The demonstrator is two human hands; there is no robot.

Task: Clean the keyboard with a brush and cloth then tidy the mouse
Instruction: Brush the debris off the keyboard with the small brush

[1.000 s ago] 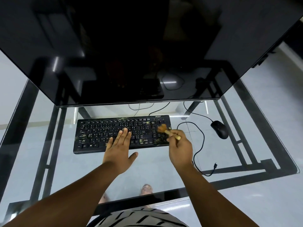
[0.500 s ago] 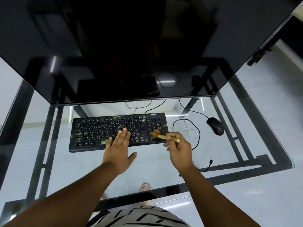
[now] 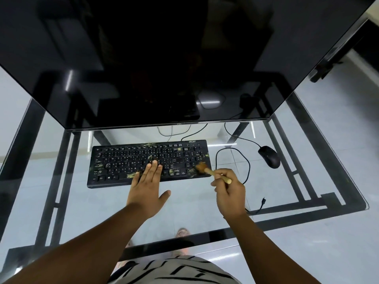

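Head view: left hand (image 3: 148, 190) flat on keyboard (image 3: 114, 160); right hand (image 3: 229, 191) pinching brush (image 3: 213, 172) at keyboard's right edge, mouse (image 3: 269, 156) apart.

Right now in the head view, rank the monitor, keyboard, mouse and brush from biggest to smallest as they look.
1. monitor, by far the largest
2. keyboard
3. and 4. mouse and brush look much alike; the right hand hides part of the brush, so no ranking.

The light is soft and even, rather dim. The dark monitor (image 3: 164, 58) reflects pale streaks and a faint room. The glass tabletop (image 3: 297, 181) shows small bright glints near its far edge. Straight lines bend toward the corners of the wide-angle picture. The brush (image 3: 207, 170) bristles look slightly blurred.
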